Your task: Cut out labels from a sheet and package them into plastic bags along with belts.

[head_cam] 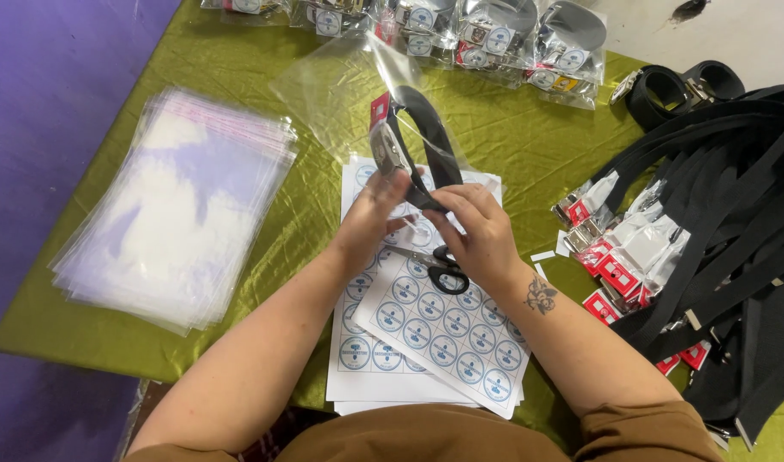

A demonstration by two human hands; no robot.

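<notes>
Belt (430, 141), black and coiled, sits inside a clear plastic bag (357, 81), held up just above the middle of the worktop (529, 137) between both hands. Taking it from the biggest down: that worktop wears a shiny olive-green cloth, and along its right side sprawls a big heap of loose black belts (725, 214), buckles and red tags showing at its near edge. Over on the left, well apart from the hands, lies a thick stack of empty clear bags (174, 214). Across the far edge runs a row of bagged belts (486, 34), each with a round sticker on it. Right under the hands, white sticker sheets (434, 329) covered in round blue-and-white labels lie piled on each other. Now the hands: left hand (370, 218) has its fingers curled up onto the lower edge of the bag, pinching it beside the metal buckle (385, 147). Right hand (477, 231) has its fingers bunched on the bag's lower end, pressing the plastic against the belt. Just below the right hand, black-handled scissors (434, 265) rest on the sticker sheets, blades pointing left. Smallest of all, a few white paper scraps (543, 256) sit just right of the sheets.
</notes>
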